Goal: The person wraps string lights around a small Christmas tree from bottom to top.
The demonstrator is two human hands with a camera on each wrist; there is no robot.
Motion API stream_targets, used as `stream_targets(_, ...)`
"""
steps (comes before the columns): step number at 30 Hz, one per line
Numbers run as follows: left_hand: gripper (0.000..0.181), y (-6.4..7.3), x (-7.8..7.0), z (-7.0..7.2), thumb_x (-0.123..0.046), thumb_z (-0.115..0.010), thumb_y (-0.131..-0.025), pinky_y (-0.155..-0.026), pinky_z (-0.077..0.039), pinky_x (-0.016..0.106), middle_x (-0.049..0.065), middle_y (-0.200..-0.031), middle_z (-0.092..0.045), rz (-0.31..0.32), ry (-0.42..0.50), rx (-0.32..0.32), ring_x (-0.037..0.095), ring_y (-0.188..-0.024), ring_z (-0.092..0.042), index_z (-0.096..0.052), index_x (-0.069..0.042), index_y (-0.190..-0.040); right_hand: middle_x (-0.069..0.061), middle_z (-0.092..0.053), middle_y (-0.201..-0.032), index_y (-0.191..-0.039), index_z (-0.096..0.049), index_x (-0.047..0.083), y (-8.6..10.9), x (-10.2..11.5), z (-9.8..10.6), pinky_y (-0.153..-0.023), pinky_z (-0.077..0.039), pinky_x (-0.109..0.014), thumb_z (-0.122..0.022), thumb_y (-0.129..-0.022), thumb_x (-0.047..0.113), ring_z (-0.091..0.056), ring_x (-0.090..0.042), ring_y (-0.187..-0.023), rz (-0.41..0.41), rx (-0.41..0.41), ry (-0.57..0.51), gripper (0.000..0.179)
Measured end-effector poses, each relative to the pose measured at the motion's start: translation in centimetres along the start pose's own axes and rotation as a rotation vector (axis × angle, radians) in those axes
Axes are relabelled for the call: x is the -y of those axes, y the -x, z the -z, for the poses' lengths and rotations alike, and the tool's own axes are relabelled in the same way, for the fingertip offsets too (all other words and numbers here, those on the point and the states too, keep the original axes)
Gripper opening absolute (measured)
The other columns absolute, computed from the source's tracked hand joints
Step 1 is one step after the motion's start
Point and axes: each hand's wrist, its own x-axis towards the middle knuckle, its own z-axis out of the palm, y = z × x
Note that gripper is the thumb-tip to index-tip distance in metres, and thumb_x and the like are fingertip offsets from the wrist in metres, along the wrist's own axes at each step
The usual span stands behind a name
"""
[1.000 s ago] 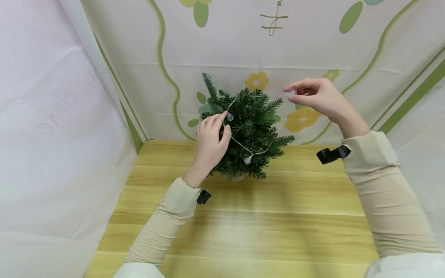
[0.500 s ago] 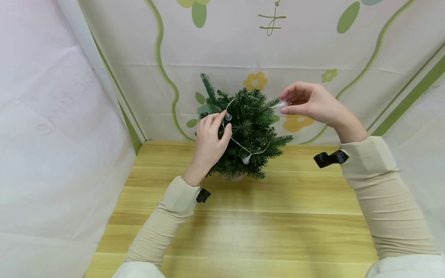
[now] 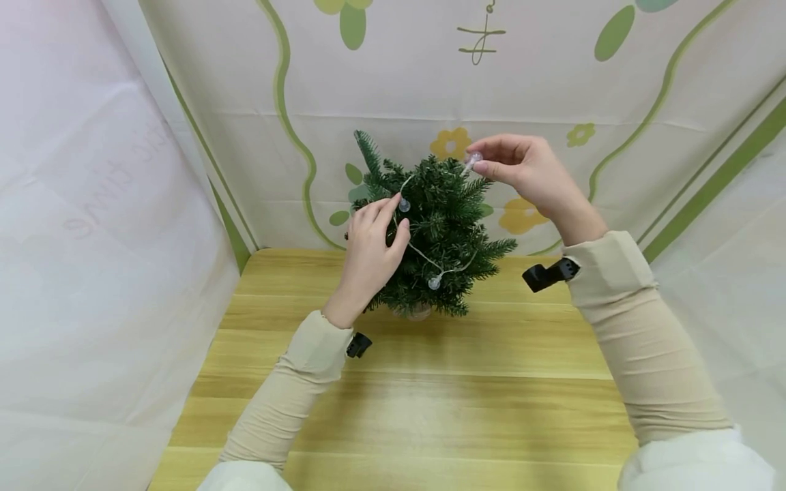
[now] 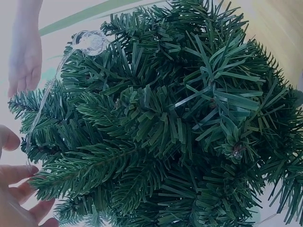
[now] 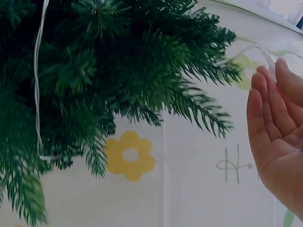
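Observation:
A small green artificial Christmas tree (image 3: 439,228) stands upright, wound with a string of clear round bulbs. At the tree's upper right, my right hand (image 3: 534,170) pinches one bulb (image 3: 474,159) between thumb and fingertips. The right wrist view shows a thin wire running from the branches to that hand (image 5: 281,123). My left hand (image 3: 371,239) rests against the left side of the tree, its index fingertip at the wire beside another bulb (image 3: 404,204). In the left wrist view its fingers (image 4: 19,191) are spread at the branch tips. A lower bulb (image 3: 434,282) hangs at the tree's front.
The tree's pale base (image 3: 420,312) is on a wood-grain table (image 3: 417,409), near its back edge. Behind it stands a printed fabric wall (image 3: 381,82) with flowers. White fabric (image 3: 92,273) encloses the left side, and another panel the right.
My right hand has moved left and inward with its bulb, dipping a little and then rising to the tree's upper right. The left hand has stayed in place.

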Motion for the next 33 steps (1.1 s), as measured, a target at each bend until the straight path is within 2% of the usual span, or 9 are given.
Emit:
stream_targets(6, 0.044, 0.1, 0.0, -0.1, -0.023, -0.046, -0.1, -0.11, -0.033, 0.05, 0.015, -0.136, -0.053, -0.001, 0.017, 0.001, 0.033, -0.127, -0.044, -0.047, -0.008, -0.141, 0.013, -0.07, -0.091, -0.106, -0.071, 0.014, -1.0, -0.2, -1.1, -0.08, -0.052, -0.013, -0.067, -0.088, 0.009, -0.063, -0.003, -0.086, -0.015, -0.06, -0.124, 0.019)
stream_targets(12, 0.044, 0.1, 0.0, -0.1, -0.023, -0.047, -0.1, -0.11, -0.032, 0.05, 0.015, -0.137, -0.052, -0.001, 0.023, 0.004, 0.033, -0.127, -0.043, -0.047, -0.008, -0.141, 0.012, -0.069, -0.085, -0.1, -0.071, 0.014, -1.2, -0.4, -1.5, -0.071, -0.051, -0.014, -0.07, -0.085, 0.004, -0.061, -0.004, -0.079, -0.027, -0.109, -0.178, 0.018)
stream_targets(16, 0.044, 0.1, 0.0, -0.1, -0.023, -0.047, -0.1, -0.11, -0.033, 0.05, 0.015, -0.137, -0.052, -0.006, 0.018, -0.001, 0.033, -0.127, -0.044, -0.047, -0.008, -0.141, 0.014, -0.069, -0.082, -0.097, -0.071, 0.014, -1.1, -0.4, -1.5, -0.07, -0.052, -0.014, -0.07, -0.084, 0.003, -0.061, -0.004, -0.076, -0.043, -0.128, -0.135, 0.018)
stream_targets(21, 0.043, 0.1, 0.0, -0.3, -0.023, -0.047, -0.1, -0.109, -0.034, 0.05, 0.015, -0.136, -0.053, -0.017, 0.013, -0.011, 0.033, -0.126, -0.045, -0.048, -0.007, -0.14, 0.017, -0.066, -0.08, -0.095, -0.07, 0.017, -1.0, -0.5, -1.3, -0.068, -0.051, -0.013, -0.071, -0.084, 0.004, -0.06, -0.002, -0.073, -0.044, -0.158, -0.005, 0.017)
stream_targets(30, 0.044, 0.2, 0.0, -0.4, -0.022, -0.047, -0.099, -0.109, -0.034, 0.05, 0.016, -0.135, -0.054, -0.022, 0.007, -0.016, 0.034, -0.126, -0.045, -0.048, -0.007, -0.14, 0.02, -0.064, -0.079, -0.1, -0.068, 0.007, -0.5, -1.1, -0.7, -0.067, -0.05, -0.01, -0.073, -0.082, 0.006, -0.059, 0.0, -0.073, -0.042, -0.205, 0.112, 0.018)
stream_targets(33, 0.044, 0.2, 0.0, -0.4, -0.022, -0.047, -0.099, -0.108, -0.034, 0.05, 0.015, -0.136, -0.054, -0.024, 0.006, -0.016, 0.034, -0.126, -0.045, -0.048, -0.007, -0.14, 0.022, -0.062, -0.078, -0.098, -0.068, 0.007, -0.4, -1.3, -0.6, -0.067, -0.049, -0.01, -0.075, -0.082, 0.008, -0.059, 0.001, -0.074, -0.032, -0.217, 0.171, 0.018)
